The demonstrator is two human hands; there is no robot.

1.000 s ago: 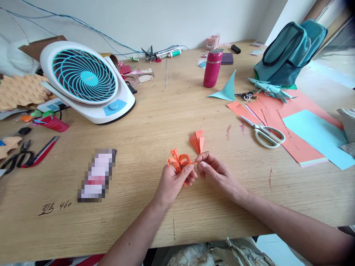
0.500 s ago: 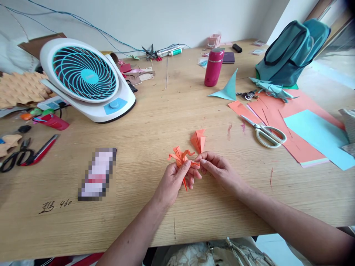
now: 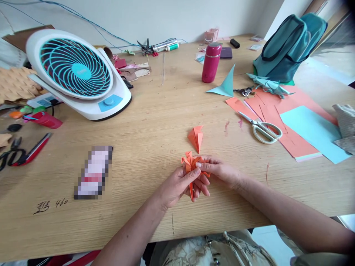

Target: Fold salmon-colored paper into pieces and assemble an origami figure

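Observation:
An orange origami figure (image 3: 190, 162) with several bent, pointed limbs is held between both hands above the near part of the table. My left hand (image 3: 181, 183) is closed on it from below left, thumb on top, and one long spike of the figure points down past the fingers. From the right, my right hand (image 3: 217, 169) pinches the figure, its thumb close to the left thumb. The fingers hide part of the paper. Just beyond the hands lies a separate folded orange paper piece (image 3: 196, 138) with its narrow end toward me.
White-handled scissors (image 3: 264, 130) rest on orange and blue paper sheets (image 3: 307, 123) at right, near a blue origami figure (image 3: 269, 85). A pink flask (image 3: 211, 62) stands behind. A fan (image 3: 80, 74), a pixelated flat object (image 3: 93, 173) and a red cutter (image 3: 33, 149) occupy the left.
The orange figure has turned and shifted slightly right and nearer to me. My right hand has come in closer, its thumb now over the figure's middle. The whole view has shifted a little.

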